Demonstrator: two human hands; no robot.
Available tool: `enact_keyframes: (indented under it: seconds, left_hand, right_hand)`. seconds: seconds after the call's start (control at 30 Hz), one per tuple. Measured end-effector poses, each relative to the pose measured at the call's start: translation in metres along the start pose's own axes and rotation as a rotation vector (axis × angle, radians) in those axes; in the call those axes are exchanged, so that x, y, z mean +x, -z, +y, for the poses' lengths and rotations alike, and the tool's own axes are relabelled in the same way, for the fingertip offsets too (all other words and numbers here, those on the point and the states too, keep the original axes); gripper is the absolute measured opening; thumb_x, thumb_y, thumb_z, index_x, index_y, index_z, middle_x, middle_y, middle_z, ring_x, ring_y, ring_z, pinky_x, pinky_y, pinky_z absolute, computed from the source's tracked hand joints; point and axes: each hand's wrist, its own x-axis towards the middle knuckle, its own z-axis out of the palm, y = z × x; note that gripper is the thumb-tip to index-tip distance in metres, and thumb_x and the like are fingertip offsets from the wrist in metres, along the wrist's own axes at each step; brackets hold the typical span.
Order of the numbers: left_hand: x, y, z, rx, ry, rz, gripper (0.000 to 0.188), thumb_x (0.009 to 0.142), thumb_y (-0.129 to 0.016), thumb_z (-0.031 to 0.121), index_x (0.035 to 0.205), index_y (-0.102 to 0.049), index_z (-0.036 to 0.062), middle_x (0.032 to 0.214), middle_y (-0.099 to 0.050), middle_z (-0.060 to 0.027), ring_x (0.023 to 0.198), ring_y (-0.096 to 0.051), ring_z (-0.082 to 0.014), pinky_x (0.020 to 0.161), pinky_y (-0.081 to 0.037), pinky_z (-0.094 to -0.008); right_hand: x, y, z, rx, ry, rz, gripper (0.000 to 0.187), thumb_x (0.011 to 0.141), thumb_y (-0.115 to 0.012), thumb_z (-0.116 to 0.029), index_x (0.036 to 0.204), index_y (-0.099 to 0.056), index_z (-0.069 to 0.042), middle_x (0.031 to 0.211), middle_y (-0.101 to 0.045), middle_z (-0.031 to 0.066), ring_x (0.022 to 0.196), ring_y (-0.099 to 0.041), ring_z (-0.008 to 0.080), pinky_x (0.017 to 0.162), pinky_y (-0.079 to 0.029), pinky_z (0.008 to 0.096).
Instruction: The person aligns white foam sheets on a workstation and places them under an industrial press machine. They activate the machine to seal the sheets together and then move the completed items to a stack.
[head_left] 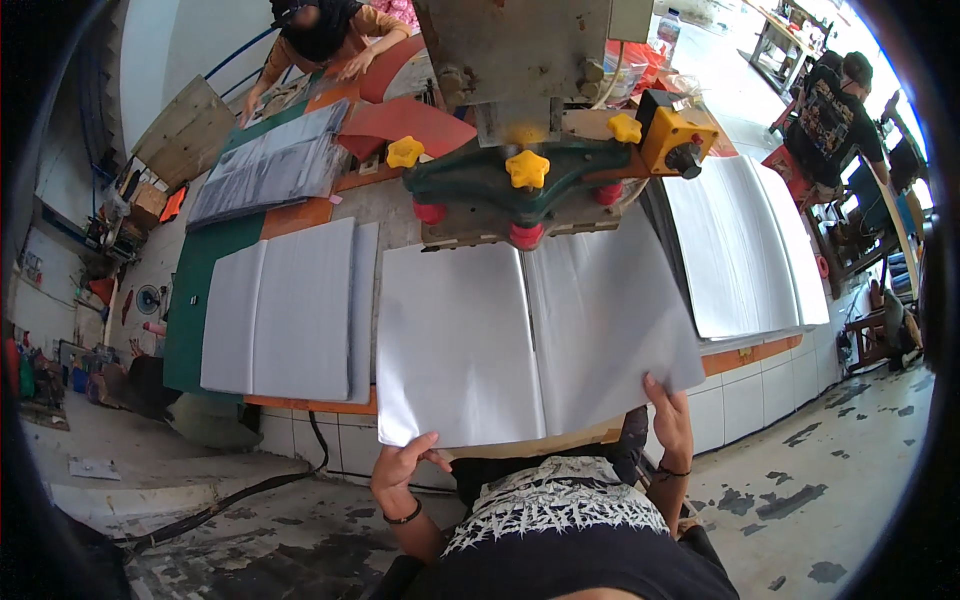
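A wide silvery-grey sheet (450, 340) with a crease down its middle lies in front of me, its far edge under the head of a press machine (525, 190). My left hand (404, 468) grips the near left corner, thumb on top and fingers partly hidden below. At the near right corner, my right hand (669, 420) pinches the sheet with its thumb on top; its other fingers are mostly hidden underneath. The press head has a dark green bracket, yellow star knobs (527, 169) and red feet just above the sheet.
A stack of similar sheets (300, 320) lies left, another stack (735, 250) right. A yellow control box (680, 140) with a dark knob sits beside the press. Across the table a person (330, 40) reaches over red pieces (410, 130); another person (835, 120) sits far right.
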Motion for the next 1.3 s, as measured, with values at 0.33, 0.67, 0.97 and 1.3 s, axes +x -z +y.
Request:
enact_keyframes:
  seconds: [0.33, 0.67, 0.97, 1.3]
  left_hand:
    - [-0.024, -0.022, 0.007, 0.233, 0.050, -0.347, 0.049, 0.098, -0.060, 0.010, 0.141, -0.040, -0.0026, 0.120, -0.065, -0.0208, 0.098, -0.071, -0.0318, 0.054, -0.059, -0.0330]
    - [-0.033, -0.026, 0.043, 0.808, 0.261, -0.870, 0.030, 0.096, -0.066, 0.021, 0.118, -0.067, -0.0002, 0.106, -0.074, -0.0107, 0.098, -0.071, -0.0179, 0.069, -0.056, -0.0285]
    - [0.058, -0.174, -0.030, 1.454, -0.817, -0.566, 0.067, 0.094, -0.062, 0.043, 0.147, -0.044, 0.0055, 0.155, -0.037, -0.0136, 0.146, -0.031, -0.0314, 0.120, -0.024, -0.0494]
    - [0.074, -0.170, -0.048, 1.388, -0.914, -0.479, 0.050, 0.091, -0.068, 0.036, 0.133, -0.061, 0.0114, 0.149, -0.048, -0.0091, 0.140, -0.040, -0.0301, 0.117, -0.028, -0.0494]
  right_hand:
    - [-0.007, 0.007, -0.005, 0.478, 0.117, 0.237, 0.044, 0.095, -0.061, -0.017, 0.132, -0.050, 0.003, 0.124, -0.056, 0.0127, 0.116, -0.055, 0.0219, 0.102, -0.042, 0.0374]
    - [0.004, 0.032, 0.001, 0.458, 0.198, 0.504, 0.042, 0.095, -0.062, -0.018, 0.128, -0.050, 0.004, 0.122, -0.056, 0.0109, 0.113, -0.054, 0.0206, 0.099, -0.043, 0.0342]
    - [-0.008, 0.010, 0.009, 0.263, 0.207, 0.608, 0.040, 0.097, -0.061, -0.021, 0.128, -0.051, 0.003, 0.116, -0.058, 0.0089, 0.106, -0.056, 0.0176, 0.093, -0.045, 0.0322]
    - [0.004, 0.064, 0.041, 0.324, 0.197, 0.643, 0.031, 0.090, -0.062, -0.008, 0.118, -0.054, 0.003, 0.102, -0.063, 0.0087, 0.089, -0.061, 0.0150, 0.080, -0.051, 0.0294]
